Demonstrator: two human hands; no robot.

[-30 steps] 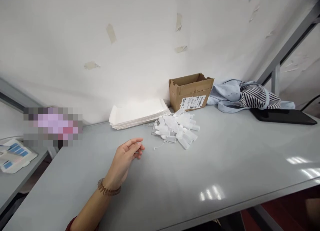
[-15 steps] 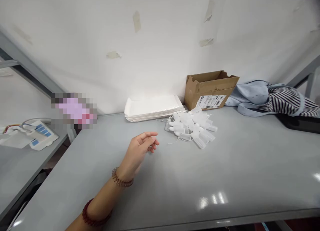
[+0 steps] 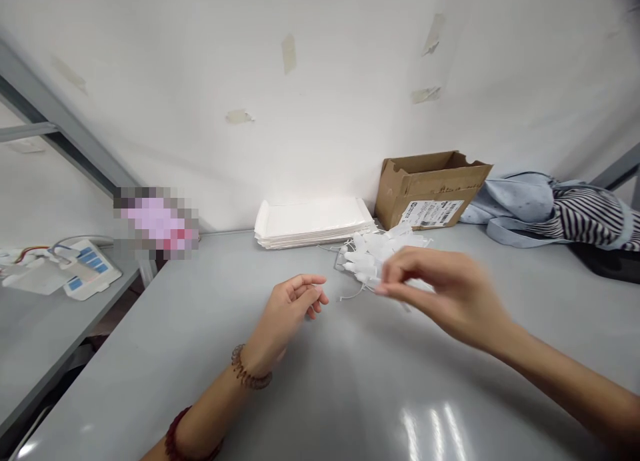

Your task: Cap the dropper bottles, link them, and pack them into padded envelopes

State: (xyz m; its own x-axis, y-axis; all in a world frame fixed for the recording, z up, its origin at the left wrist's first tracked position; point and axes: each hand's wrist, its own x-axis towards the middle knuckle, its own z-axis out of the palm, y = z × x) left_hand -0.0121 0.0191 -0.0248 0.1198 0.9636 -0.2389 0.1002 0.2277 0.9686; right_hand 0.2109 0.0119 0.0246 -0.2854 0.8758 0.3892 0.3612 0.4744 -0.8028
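Seeing my right grip blurred near white plastic bits, center-right, can't tell if closed; left grip relaxed, empty.

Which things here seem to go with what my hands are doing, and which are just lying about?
Probably in the job:
white plastic pieces, partly hidden by the right hand
white stack beside them, perhaps

Apparently just lying about:
light-blue cloth
striped cloth
black flat object

Unclear: cardboard box
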